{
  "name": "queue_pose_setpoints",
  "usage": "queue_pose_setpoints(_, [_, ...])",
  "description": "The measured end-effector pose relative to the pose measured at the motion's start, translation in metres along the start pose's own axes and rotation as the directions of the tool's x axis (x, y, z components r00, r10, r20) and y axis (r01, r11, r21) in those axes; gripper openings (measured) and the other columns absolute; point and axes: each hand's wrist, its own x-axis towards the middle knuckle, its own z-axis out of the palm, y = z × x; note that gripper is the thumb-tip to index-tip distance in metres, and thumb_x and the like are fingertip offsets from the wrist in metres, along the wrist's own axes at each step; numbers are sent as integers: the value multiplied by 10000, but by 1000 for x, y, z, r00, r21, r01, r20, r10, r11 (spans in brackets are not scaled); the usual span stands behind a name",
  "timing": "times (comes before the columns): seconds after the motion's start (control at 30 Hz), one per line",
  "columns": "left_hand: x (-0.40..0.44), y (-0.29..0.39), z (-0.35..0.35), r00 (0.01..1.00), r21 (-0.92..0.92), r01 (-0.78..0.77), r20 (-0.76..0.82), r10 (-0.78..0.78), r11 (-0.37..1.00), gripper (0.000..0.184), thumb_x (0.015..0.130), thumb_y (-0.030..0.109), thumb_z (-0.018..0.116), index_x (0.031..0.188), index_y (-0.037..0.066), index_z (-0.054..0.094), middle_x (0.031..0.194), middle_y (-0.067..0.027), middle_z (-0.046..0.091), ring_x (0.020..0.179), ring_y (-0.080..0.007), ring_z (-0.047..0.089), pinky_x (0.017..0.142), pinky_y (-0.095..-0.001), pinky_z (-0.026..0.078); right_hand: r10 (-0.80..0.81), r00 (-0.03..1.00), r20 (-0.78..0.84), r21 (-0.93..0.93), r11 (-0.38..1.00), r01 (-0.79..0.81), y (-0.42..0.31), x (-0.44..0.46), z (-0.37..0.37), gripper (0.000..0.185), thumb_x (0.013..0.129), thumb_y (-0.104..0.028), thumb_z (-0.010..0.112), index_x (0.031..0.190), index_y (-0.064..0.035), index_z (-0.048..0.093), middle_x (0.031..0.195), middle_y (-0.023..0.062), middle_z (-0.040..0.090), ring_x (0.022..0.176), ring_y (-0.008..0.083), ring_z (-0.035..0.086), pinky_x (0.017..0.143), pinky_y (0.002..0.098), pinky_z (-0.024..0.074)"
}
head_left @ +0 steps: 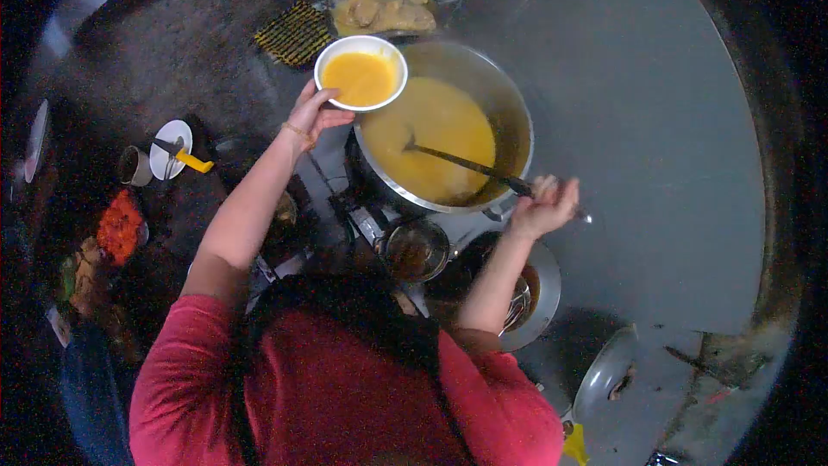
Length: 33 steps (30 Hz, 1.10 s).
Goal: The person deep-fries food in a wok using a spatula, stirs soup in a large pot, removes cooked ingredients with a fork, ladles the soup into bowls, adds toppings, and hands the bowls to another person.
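My left hand [315, 116] grips the rim of a white bowl [362, 45] from its near left side, thumb over the edge. The bowl holds smooth yellow-orange soup [358, 78] and hovers above the far left rim of a large metal pot [524, 112]. More yellow soup [440, 112] fills the lower part of that pot. Around the dark handle of a ladle [470, 164], the fingers of my right hand [545, 207] are closed, just outside the pot's right rim. The ladle's head is sunk in the soup and hidden.
Behind the pot lie a tray of pale food pieces [388, 15] and a black-and-yellow mat [293, 33]. Nearer me are a small glass-lidded pan [417, 250] and a pan with a whisk [517, 306]. A yellow-handled knife [194, 160] rests on a plate [164, 138] leftward.
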Motion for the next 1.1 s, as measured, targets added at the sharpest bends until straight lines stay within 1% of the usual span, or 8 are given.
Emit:
queue_pose_setpoints(0.03, [-3, 0, -2, 999, 29, 24, -37, -23, 999, 595, 764, 126, 533, 1252, 101, 193, 999, -188, 527, 658, -279, 616, 587, -330, 541, 55, 972, -230, 31, 998, -50, -5, 9, -6, 398, 837, -214, 444, 503, -150, 237, 425, -36, 234, 397, 81, 190, 413, 255, 192])
queue_pose_setpoints(0.17, [-3, -24, -20, 992, -4, 75, -99, -75, 997, 603, 765, 124, 530, 1255, 98, 178, 979, -208, 533, 665, -284, 616, 590, -337, 540, -49, 997, -65, 105, 993, 56, -42, 19, -55, 451, 865, -295, 371, 460, -180, 211, 396, -36, 223, 357, 92, 172, 411, 249, 169])
queue_pose_setpoints(0.2, [-3, -27, -22, 994, 12, 68, -84, -66, 998, 600, 765, 124, 531, 1250, 94, 177, 970, -218, 535, 667, -286, 616, 593, -341, 540, -54, 990, -131, 111, 991, 69, -56, 18, -57, 461, 877, -312, 337, 447, -184, 233, 386, -30, 224, 354, 98, 164, 415, 249, 164])
queue_pose_setpoints(0.6, [28, -80, -3, 989, -27, 114, -87, -116, 993, 710, 748, 115, 550, 1286, 119, 86, 989, -240, 522, 689, -320, 613, 593, -363, 537, -374, 911, 173, 360, 885, 295, -189, 29, -32, 419, 887, -256, 326, 484, -154, 281, 385, -17, 227, 349, 94, 177, 424, 257, 197])
queue_pose_setpoints(0.77, [40, -84, 18, 995, -49, 93, -16, -94, 994, 735, 740, 137, 578, 1283, 126, 82, 968, -242, 529, 695, -324, 612, 629, -360, 530, -347, 913, 215, 307, 911, 274, -199, 12, -33, 442, 888, -265, 327, 463, -163, 261, 398, -13, 232, 367, 92, 182, 450, 251, 214])
queue_pose_setpoints(0.83, [41, -87, 18, 990, -66, 132, -41, -135, 989, 741, 739, 136, 584, 1282, 130, 80, 964, -249, 526, 695, -325, 611, 629, -362, 530, -324, 871, 370, 414, 896, 158, -196, -1, -38, 456, 890, -266, 320, 452, -168, 241, 406, -12, 232, 377, 92, 190, 465, 248, 222])
queue_pose_setpoints(1.0, [11, -81, -4, 996, -162, 48, -63, -59, 986, 712, 750, 139, 574, 1273, 134, 91, 962, -240, 526, 704, -319, 610, 626, -370, 528, -212, 916, 341, 402, 914, 62, -183, 8, -65, 455, 891, -273, 313, 457, -166, 227, 407, -3, 208, 392, 97, 176, 518, 269, 281])
queue_pose_setpoints(1.1, [-9, -76, -20, 999, -129, 14, -34, -19, 992, 679, 749, 141, 577, 1257, 130, 126, 974, -209, 531, 695, -308, 610, 616, -365, 526, -148, 973, 179, 249, 963, 100, -190, 17, -107, 417, 882, -278, 327, 495, -161, 230, 470, 0, 201, 478, 133, 221, 637, 337, 331])
